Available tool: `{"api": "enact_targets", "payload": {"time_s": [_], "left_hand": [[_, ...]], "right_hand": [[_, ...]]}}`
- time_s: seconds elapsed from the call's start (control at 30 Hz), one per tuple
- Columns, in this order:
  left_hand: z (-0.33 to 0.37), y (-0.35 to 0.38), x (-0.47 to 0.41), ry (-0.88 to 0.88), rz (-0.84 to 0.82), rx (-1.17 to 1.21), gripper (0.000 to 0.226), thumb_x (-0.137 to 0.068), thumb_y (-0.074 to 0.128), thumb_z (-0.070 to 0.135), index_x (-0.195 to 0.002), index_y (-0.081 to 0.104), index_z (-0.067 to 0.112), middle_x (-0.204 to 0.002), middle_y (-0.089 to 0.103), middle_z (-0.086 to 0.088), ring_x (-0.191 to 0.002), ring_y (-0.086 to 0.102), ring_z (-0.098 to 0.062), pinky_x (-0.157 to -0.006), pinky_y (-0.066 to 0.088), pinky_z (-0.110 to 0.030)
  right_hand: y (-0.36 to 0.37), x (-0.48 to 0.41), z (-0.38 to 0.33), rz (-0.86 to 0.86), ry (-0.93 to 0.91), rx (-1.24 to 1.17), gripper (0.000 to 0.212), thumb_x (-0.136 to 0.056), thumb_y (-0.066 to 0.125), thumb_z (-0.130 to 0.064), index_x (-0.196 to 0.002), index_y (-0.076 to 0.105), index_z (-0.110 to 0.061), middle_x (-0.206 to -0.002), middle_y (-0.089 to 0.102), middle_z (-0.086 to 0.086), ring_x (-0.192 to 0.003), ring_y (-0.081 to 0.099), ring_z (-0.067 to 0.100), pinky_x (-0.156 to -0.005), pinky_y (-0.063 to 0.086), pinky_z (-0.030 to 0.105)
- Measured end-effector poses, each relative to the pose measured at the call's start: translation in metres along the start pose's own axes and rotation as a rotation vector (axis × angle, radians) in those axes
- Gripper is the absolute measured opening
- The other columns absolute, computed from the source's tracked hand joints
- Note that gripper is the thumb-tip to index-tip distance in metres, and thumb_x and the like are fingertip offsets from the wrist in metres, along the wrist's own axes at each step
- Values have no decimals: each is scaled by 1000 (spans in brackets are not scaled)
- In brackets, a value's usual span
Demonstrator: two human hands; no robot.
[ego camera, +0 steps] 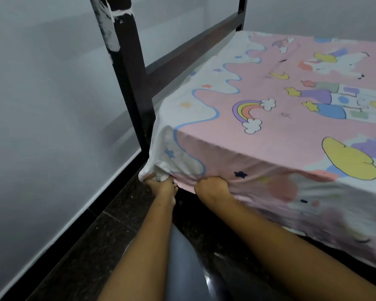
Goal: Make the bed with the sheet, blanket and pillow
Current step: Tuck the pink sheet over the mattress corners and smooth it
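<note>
The pink cartoon-printed cotton sheet [269, 118] is lying over the mattress, its loose hem hanging at the near corner beside the dark metal bedpost [130, 83]. The left hand [161, 184] is bunching the corner fabric in closed fingers, nearest the post. The right hand [211, 185] is fisting the hem just beside it, along the bed's near edge.

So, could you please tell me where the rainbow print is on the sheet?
On the sheet's top, the rainbow print lies centre-frame, near the mattress corner by the dark bedpost.

A: What stood at 11 o'clock?
B: Dark post [126, 61], white paint smears near top.
A: Left side?
B: Grey wall [41, 94], black skirting [59, 246]; speckled dark floor [109, 242] at 7 o'clock.
</note>
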State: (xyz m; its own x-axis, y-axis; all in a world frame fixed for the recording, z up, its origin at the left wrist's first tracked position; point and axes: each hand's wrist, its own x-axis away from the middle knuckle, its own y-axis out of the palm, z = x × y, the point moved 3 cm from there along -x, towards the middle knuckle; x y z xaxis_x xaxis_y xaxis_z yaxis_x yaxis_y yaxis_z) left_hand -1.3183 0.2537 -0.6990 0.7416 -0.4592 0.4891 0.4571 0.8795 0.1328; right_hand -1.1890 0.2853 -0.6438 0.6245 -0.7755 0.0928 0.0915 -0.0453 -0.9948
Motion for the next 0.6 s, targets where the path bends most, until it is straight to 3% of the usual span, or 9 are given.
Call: {"api": "enact_targets", "payload": {"time_s": [0.07,0.1,0.17,0.23,0.37,0.47,0.53,0.57,0.6], "left_hand": [[3,-3,-1,140,-7,-363,44,-85,56,19,-125,40,12,-109,62,-20,-83,65,-34,-72,55,-38],[1,-3,2,197,-20,-584,42,-88,51,20,-128,41,8,-117,60,-23,-98,63,-39,-82,52,-40],[-2,-4,4,299,9,-859,37,-96,39,15,-131,41,5,-126,56,-21,-112,58,-38,-89,47,-41],[1,-3,11,276,-18,-1006,38,-96,38,16,-133,42,8,-131,53,-18,-117,55,-36,-93,45,-42],[18,8,5,129,-72,-1067,43,-95,41,15,-138,42,11,-140,47,-16,-127,48,-34,-101,40,-39],[30,7,-14,132,-89,-1004,60,-92,3,-16,-134,41,3,-124,54,-21,-112,54,-36,-105,38,-33],[40,1,1,98,-368,-1069,26,-97,34,-2,-109,55,7,-87,60,-13,-74,61,-30,-88,51,-45],[47,-5,7,74,-375,-1063,12,-93,48,13,-100,58,10,-77,61,-8,-65,62,-27,-76,55,-42],[57,-13,11,144,-312,-1060,14,-89,52,23,-95,60,13,-75,64,-6,-66,65,-26,-70,56,-36]], "right_hand": [[14,-9,0,-108,-23,39,28,-93,52,-18,-112,66,-4,-117,64,16,-110,60,26,-57,33,7],[19,-8,-3,-216,-78,108,33,-98,44,-18,-124,60,-5,-130,58,13,-122,53,25,-72,39,6],[23,-11,-9,-254,-98,72,35,-100,41,-17,-132,54,-9,-140,51,8,-130,46,23,-105,39,26],[21,-10,-13,-289,-63,87,35,-100,41,-15,-132,55,-9,-140,51,7,-130,47,23,-108,36,35],[9,-8,-17,-360,-58,-12,37,-100,41,-19,-135,50,-9,-142,48,8,-130,46,26,-105,36,35],[-35,-4,-32,-390,-185,-171,36,-96,49,-18,-131,51,-8,-135,53,12,-122,53,26,-98,42,33],[-85,-7,-33,-283,-278,-313,28,-92,49,-11,-116,62,-7,-118,64,14,-108,60,27,-86,46,28],[-112,-10,-27,-208,-303,-415,26,-88,49,-5,-108,66,-8,-110,67,13,-101,63,26,-84,48,28],[-136,-14,-19,-143,-294,-529,28,-85,47,0,-102,68,-8,-102,70,12,-95,64,24,-81,49,27]]}}
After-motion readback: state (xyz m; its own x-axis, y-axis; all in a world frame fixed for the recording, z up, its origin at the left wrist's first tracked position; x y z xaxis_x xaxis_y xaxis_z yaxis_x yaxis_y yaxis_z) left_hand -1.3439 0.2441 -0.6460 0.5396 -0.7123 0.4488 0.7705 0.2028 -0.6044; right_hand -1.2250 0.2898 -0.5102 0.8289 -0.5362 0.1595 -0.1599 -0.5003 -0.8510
